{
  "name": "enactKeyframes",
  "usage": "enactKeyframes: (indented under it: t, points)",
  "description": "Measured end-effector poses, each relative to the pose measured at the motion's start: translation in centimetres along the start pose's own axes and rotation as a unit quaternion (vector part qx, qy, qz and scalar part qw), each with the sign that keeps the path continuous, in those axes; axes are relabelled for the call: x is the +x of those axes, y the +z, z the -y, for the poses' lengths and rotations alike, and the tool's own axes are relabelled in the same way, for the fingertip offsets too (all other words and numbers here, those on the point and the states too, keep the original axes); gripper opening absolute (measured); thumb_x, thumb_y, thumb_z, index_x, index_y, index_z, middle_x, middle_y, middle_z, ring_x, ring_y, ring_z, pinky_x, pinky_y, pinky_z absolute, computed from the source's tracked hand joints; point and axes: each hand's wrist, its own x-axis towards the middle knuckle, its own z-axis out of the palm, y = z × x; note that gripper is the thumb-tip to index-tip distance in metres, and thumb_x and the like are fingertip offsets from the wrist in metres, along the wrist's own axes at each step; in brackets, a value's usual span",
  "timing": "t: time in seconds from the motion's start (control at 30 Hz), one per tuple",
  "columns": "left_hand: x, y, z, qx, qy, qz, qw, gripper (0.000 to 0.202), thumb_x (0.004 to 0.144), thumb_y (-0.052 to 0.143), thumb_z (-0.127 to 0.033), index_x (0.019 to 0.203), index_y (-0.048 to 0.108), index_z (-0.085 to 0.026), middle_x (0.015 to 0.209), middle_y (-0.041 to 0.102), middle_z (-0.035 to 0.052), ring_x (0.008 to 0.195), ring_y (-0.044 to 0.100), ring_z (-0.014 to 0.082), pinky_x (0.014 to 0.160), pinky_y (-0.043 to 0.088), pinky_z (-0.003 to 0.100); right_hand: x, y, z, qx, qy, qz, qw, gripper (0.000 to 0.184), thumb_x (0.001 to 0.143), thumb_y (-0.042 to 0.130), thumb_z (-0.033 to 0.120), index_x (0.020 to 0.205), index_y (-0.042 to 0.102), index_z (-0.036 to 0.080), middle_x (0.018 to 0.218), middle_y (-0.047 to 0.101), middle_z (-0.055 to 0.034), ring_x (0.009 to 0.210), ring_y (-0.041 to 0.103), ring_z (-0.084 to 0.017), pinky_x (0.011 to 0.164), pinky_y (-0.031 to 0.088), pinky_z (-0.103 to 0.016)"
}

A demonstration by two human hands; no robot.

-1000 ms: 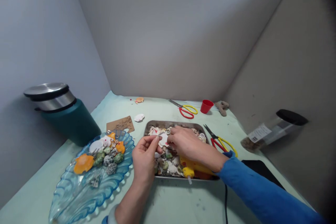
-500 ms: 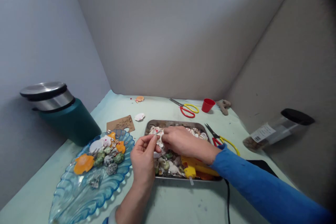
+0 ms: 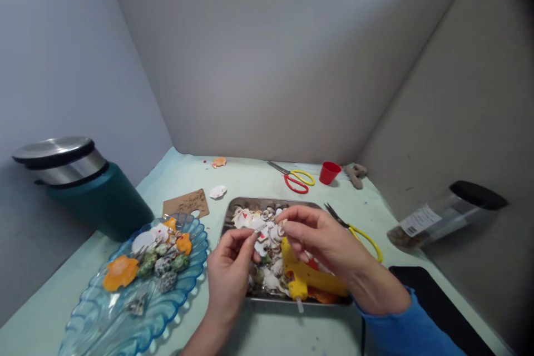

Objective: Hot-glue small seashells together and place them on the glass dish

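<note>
Over the left part of a metal tray [image 3: 233, 207], my left hand [image 3: 231, 270] is closed in a pinch, thumb against forefinger. A tiny pale bit shows at its fingertips, too small to name. My right hand [image 3: 329, 242] hovers above the tray's right side, thumb and forefinger curled close together. Whatever lies between them cannot be made out. Small shells [image 3: 273, 278] and white cut pieces with red marks [image 3: 246, 219] fill the tray. A yellow glue gun [image 3: 312, 278] rests in it below my right hand, its nozzle pointing over the front rim.
On the left, a blue glass dish [image 3: 162, 311] holds orange and white pieces and speckled stones, with a teal flask [image 3: 100, 200] behind. Two scissors [image 3: 298, 181], a red cup [image 3: 329, 172], brown card [image 3: 187, 203], clear jar [image 3: 442, 217] and black pad [image 3: 438, 300] surround the tray.
My right hand has drawn back to the right, away from my left fingertips, uncovering more of the tray and the glue gun. My left hand keeps its pinch. The view has shifted slightly.
</note>
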Motion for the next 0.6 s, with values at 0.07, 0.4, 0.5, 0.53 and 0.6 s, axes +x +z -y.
enactKeyframes:
  t: [0.07, 0.4, 0.5, 0.53, 0.6]
  points:
    - [0.0, 0.0, 0.0, 0.005, 0.004, 0.0, 1.0, 0.018, 0.07, 0.07, -0.032, 0.076, 0.065, -0.016, 0.05, 0.058, -0.0033, 0.047, 0.053, 0.0102, 0.051, 0.042, 0.019, 0.0, -0.3, -0.1, 0.101, 0.045, 0.021, 0.994, 0.021, 0.073, 0.071, 0.03, 0.087, 0.062, 0.018, 0.058, 0.049, 0.0061, 0.048, 0.041, -0.005, 0.042, 0.032, -0.014]
    - [-0.4, 0.0, 0.3, 0.069, 0.03, 0.031, 0.997, 0.015, 0.072, 0.068, -0.032, 0.079, 0.069, -0.018, 0.052, 0.06, -0.0016, 0.047, 0.054, 0.0122, 0.049, 0.043, 0.021, 0.6, -0.3, -1.2, -0.169, -0.041, -0.091, 0.981, 0.015, 0.074, 0.067, 0.029, 0.082, 0.064, 0.016, 0.065, 0.058, 0.0031, 0.048, 0.044, -0.006, 0.042, 0.032, -0.018]
    - [-0.4, 0.1, 0.3, 0.087, 0.039, 0.032, 0.995, 0.014, 0.072, 0.068, -0.031, 0.078, 0.07, -0.019, 0.055, 0.062, -0.0002, 0.048, 0.055, 0.013, 0.051, 0.043, 0.022, 0.7, -0.3, -1.5, -0.256, -0.083, -0.115, 0.956, 0.01, 0.075, 0.066, 0.026, 0.081, 0.066, 0.018, 0.073, 0.064, 0.0008, 0.064, 0.055, -0.011, 0.057, 0.042, -0.022]
    - [-0.4, 0.1, 0.3, 0.093, 0.042, 0.032, 0.994, 0.014, 0.072, 0.068, -0.031, 0.078, 0.071, -0.019, 0.058, 0.064, 0.0005, 0.049, 0.055, 0.0134, 0.051, 0.044, 0.023, 0.8, -0.3, -1.7, -0.282, -0.092, -0.12, 0.947, 0.009, 0.075, 0.066, 0.026, 0.08, 0.066, 0.018, 0.075, 0.065, 0.0005, 0.067, 0.056, -0.012, 0.06, 0.043, -0.023]
    - [-0.4, 0.1, 0.3, 0.102, 0.047, 0.036, 0.993, 0.013, 0.072, 0.068, -0.03, 0.078, 0.071, -0.019, 0.063, 0.067, 0.002, 0.05, 0.056, 0.0139, 0.053, 0.044, 0.024, 0.8, -0.3, -1.8, -0.324, -0.102, -0.126, 0.932, 0.009, 0.076, 0.065, 0.027, 0.08, 0.067, 0.018, 0.076, 0.065, 0.0003, 0.07, 0.057, -0.013, 0.064, 0.044, -0.025]
